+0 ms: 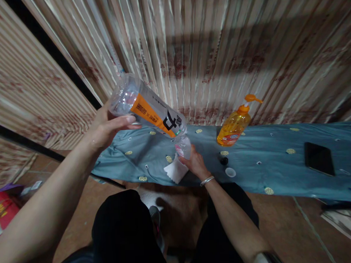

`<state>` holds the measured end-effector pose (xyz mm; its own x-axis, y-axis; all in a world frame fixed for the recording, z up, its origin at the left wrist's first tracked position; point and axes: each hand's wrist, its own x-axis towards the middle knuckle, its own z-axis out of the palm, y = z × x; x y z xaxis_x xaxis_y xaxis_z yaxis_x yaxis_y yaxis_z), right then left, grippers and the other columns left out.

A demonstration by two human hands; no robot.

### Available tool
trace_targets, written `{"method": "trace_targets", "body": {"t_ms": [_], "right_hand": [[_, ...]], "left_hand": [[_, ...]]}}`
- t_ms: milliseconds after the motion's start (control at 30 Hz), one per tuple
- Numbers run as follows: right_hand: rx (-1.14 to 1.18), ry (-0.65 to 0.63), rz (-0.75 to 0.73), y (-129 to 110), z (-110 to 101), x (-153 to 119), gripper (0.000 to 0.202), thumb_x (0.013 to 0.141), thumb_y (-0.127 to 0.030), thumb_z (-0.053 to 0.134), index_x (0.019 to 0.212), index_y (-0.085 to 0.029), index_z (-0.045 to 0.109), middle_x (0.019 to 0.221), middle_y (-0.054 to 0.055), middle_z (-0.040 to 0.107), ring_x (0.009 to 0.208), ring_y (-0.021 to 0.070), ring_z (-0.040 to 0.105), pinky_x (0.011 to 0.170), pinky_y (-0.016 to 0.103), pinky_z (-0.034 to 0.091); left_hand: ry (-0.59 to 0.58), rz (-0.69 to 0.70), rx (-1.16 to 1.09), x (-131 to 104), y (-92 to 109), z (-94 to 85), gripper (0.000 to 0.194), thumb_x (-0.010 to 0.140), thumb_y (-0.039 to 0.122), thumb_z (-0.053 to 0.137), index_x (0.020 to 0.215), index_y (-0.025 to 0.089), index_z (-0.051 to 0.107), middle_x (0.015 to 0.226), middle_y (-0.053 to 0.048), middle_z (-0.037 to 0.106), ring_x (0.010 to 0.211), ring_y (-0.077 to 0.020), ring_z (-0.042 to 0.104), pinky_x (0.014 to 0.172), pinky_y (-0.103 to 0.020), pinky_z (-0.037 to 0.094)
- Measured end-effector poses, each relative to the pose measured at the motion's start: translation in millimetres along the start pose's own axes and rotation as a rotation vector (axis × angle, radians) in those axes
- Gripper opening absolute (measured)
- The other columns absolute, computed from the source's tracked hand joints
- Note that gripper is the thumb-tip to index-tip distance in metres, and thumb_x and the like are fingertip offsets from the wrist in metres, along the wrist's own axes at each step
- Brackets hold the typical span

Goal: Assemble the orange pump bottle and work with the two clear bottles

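Observation:
My left hand (107,125) is wrapped round the base end of a large clear plastic bottle (153,113) with a grey and orange label. The bottle is tilted, its neck pointing down and to the right. A small clear bottle (183,145) with a pink mark stands directly under that neck. Around its lower part, my right hand (196,161) is closed. The necks seem to meet, though I cannot tell whether they touch. A white tissue (176,170) lies beside my right hand on the blue cloth.
An orange pump bottle (232,128) stands right of the hands. A small black cap (224,160) and a white round lid (230,172) lie nearer. A black phone (318,158) lies on the cloth-covered table (270,150). Patterned curtains (189,48) hang behind it.

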<state>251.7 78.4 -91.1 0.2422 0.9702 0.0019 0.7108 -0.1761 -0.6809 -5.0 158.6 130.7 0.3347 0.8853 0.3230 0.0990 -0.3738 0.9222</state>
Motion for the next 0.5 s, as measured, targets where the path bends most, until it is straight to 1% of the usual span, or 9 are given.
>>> {"method": "trace_targets", "body": {"t_ms": [67,133,200,267,400,500], "right_hand": [[-0.006,-0.004,0.007,-0.7,0.0,0.1,0.059,0.099,-0.034,0.079,0.148,-0.013,0.052,0.130,0.019,0.081,0.121,0.0311,0.080,0.095,0.033,0.057],[-0.012,-0.002,0.008,-1.1,0.1,0.3,0.061,0.099,-0.034,0.079,0.149,-0.012,0.052,0.130,0.020,0.081,0.122,0.0311,0.080,0.095,0.033,0.057],[-0.014,0.001,0.006,-1.0,0.5,0.5,0.060,0.099,-0.033,0.079,0.149,-0.012,0.052,0.130,0.020,0.081,0.122,0.0308,0.080,0.096,0.033,0.057],[-0.010,0.000,0.005,-0.2,0.8,0.8,0.057,0.099,-0.033,0.079,0.146,-0.013,0.054,0.129,0.019,0.082,0.122,0.0307,0.080,0.096,0.032,0.057],[0.007,0.014,-0.013,2.1,2.0,1.3,0.057,0.098,-0.034,0.079,0.145,-0.015,0.054,0.129,0.018,0.082,0.120,0.0311,0.081,0.095,0.033,0.058],[0.012,0.029,-0.021,3.1,2.6,1.7,0.058,0.096,-0.034,0.080,0.145,-0.016,0.054,0.130,0.017,0.082,0.120,0.0314,0.081,0.094,0.033,0.058]], "left_hand": [[0.002,-0.001,-0.002,-0.3,0.3,0.4,0.094,0.051,0.054,0.103,0.132,0.018,0.070,0.137,-0.020,0.078,0.124,-0.0485,0.075,0.087,-0.065,0.072],[-0.013,0.014,-0.017,-0.3,-0.6,0.1,0.090,0.054,0.051,0.103,0.132,0.019,0.071,0.135,-0.019,0.078,0.122,-0.0471,0.076,0.085,-0.063,0.072],[-0.024,0.027,-0.028,-0.2,-1.8,-0.8,0.085,0.057,0.048,0.102,0.131,0.021,0.072,0.134,-0.017,0.079,0.121,-0.0458,0.076,0.085,-0.060,0.073],[-0.019,0.023,-0.026,-0.2,-2.9,-1.8,0.086,0.056,0.049,0.103,0.131,0.020,0.072,0.134,-0.017,0.079,0.123,-0.0462,0.076,0.085,-0.060,0.073],[-0.033,0.025,-0.023,0.5,-4.0,-3.6,0.090,0.057,0.050,0.102,0.134,0.017,0.070,0.137,-0.021,0.077,0.126,-0.0502,0.074,0.090,-0.069,0.070],[-0.044,0.037,-0.018,1.8,-4.3,-3.3,0.091,0.058,0.052,0.103,0.135,0.017,0.069,0.134,-0.021,0.078,0.124,-0.0515,0.076,0.093,-0.074,0.068]]}}
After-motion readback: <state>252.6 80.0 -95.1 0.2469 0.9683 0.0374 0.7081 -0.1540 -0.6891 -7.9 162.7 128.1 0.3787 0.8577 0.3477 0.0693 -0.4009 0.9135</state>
